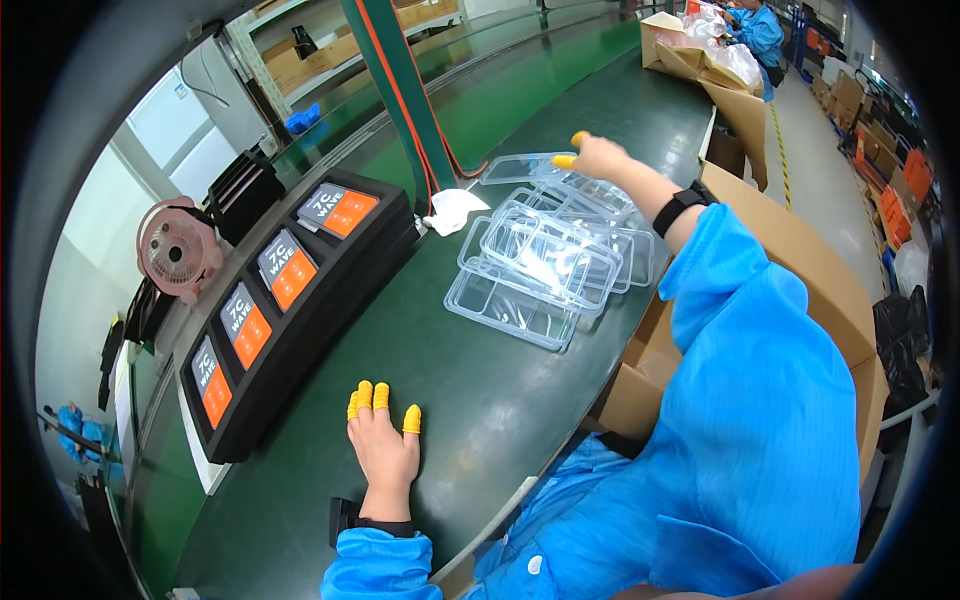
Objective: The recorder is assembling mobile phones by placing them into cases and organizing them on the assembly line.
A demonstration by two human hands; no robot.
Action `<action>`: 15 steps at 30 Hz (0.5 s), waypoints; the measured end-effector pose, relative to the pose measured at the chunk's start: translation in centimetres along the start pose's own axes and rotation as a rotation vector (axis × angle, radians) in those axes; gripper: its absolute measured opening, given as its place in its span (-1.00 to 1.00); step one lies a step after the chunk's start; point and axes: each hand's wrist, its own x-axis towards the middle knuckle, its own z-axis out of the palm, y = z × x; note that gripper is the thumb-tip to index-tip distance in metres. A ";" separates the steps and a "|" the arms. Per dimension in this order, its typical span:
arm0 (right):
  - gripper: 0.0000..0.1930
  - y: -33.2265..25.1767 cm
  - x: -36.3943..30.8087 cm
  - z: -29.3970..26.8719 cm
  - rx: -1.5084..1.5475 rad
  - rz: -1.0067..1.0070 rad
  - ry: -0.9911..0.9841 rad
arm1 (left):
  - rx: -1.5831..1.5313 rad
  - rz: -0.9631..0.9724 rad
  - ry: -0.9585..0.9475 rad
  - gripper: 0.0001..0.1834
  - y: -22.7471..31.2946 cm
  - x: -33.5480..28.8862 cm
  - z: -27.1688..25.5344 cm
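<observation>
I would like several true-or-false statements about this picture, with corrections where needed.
1. The left hand is holding a tray. False: it holds nothing; its fingers are spread over the flat green work surface.
2. The right hand is at the pile of clear rectangular plastic trays. True.
3. The long black holder displays four orange-and-grey rectangular panels. True.
4. Only the right hand wears yellow finger covers. False: both hands wear yellow finger covers.
5. A round pink fan stands beyond the holder. True.

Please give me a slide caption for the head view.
Right hand at a pile of clear plastic trays, left hand palm-down on the green work surface.
</observation>
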 end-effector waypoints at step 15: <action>-0.44 -3.8 -2.4 -7.7 1.323 -0.378 0.206 | -0.016 0.019 0.038 -0.49 -0.1 0.0 0.3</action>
